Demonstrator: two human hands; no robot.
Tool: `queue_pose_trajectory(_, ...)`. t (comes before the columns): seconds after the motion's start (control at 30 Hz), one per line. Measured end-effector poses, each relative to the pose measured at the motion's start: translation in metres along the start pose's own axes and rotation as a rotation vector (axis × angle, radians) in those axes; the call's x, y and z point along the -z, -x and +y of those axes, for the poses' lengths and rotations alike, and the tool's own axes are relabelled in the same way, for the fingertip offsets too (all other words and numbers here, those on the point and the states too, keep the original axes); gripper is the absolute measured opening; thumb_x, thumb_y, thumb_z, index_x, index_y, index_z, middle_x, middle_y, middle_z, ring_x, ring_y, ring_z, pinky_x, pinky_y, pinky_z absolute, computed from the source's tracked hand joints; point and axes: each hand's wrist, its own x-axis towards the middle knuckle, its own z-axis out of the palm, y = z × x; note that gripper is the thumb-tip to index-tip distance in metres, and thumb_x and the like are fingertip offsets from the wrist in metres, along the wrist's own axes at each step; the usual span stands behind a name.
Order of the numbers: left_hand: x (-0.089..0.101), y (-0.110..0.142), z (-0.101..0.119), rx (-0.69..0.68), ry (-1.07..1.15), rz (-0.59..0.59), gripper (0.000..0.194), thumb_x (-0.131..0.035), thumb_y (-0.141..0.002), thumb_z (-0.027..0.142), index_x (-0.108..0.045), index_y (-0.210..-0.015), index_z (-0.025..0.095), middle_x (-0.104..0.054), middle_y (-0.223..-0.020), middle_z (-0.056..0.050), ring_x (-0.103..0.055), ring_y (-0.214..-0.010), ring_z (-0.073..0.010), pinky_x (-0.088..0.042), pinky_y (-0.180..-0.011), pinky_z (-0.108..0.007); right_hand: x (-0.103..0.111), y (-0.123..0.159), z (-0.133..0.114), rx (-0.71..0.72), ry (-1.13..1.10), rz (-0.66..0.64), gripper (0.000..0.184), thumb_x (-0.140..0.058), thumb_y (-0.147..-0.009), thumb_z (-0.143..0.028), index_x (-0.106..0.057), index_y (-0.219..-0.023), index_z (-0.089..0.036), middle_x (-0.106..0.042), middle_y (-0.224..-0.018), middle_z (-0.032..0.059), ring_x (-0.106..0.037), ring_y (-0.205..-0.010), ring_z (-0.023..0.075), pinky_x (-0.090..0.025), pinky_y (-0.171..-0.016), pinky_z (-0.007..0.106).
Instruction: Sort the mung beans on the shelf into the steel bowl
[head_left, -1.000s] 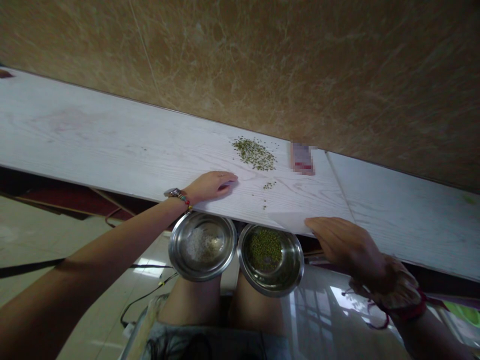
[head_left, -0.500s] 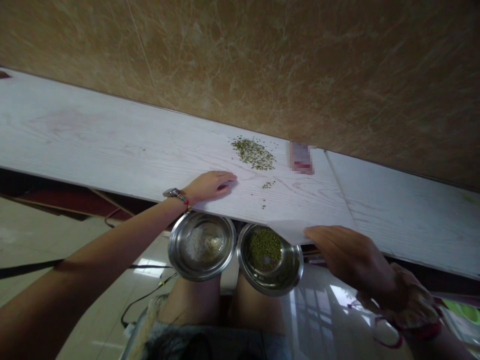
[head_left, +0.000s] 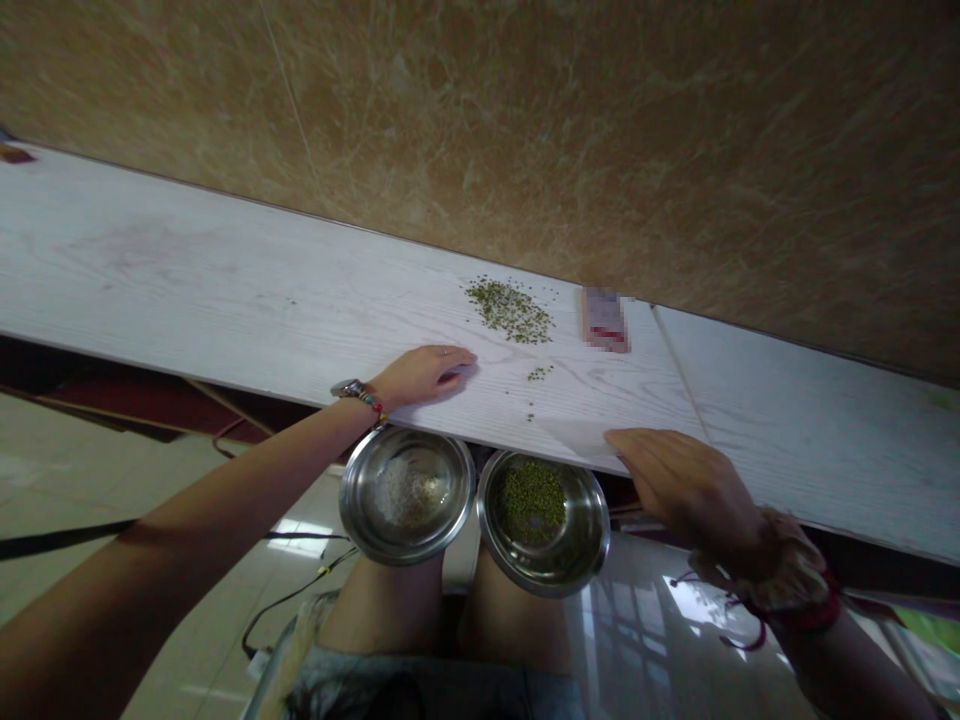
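My left hand (head_left: 426, 376) rests on the white wood-grain board (head_left: 225, 290), holding nothing, with its fingers stretched out and the thumb a little apart. At the board's front edge, my right hand (head_left: 679, 478) pinches a thin white card (head_left: 581, 437), which is hard to tell from the board. Small green beans (head_left: 510, 310) lie scattered in a loose patch beyond my left fingertips, with a few stray ones nearer the edge. Below the edge, one steel bowl (head_left: 592, 540) holds more green beans. A second steel bowl (head_left: 360, 535), under my left wrist, contains pale, whitish grains.
A small blurred packet (head_left: 606, 320) lies by the brown marbled wall (head_left: 480, 130), right of the scattered beans. Both bowls sit over my knees. A dark cable (head_left: 292, 590) trails over the tiled floor (head_left: 75, 480) at left.
My right hand has moved slightly up and left, bringing the white card from over the bean bowl to the board's front edge. My left hand stays in place on the board.
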Motion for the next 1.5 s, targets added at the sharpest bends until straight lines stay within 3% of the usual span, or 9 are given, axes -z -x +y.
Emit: queue_pose_trajectory(1.5,0.002,0.000,0.002,0.008,0.006,-0.012,0.031,-0.045,-0.087,0.024,-0.055,-0.115,0.016,-0.060,-0.121,-0.009,-0.057,-0.108,-0.0194,-0.043,-0.095,-0.033,-0.019,-0.003,0.009,-0.040,0.117,0.008,0.027,-0.043,-0.079,-0.003,-0.066,-0.092,-0.011,-0.072,-0.084,0.0087,-0.065,-0.076,0.0169,-0.052,-0.070,0.028)
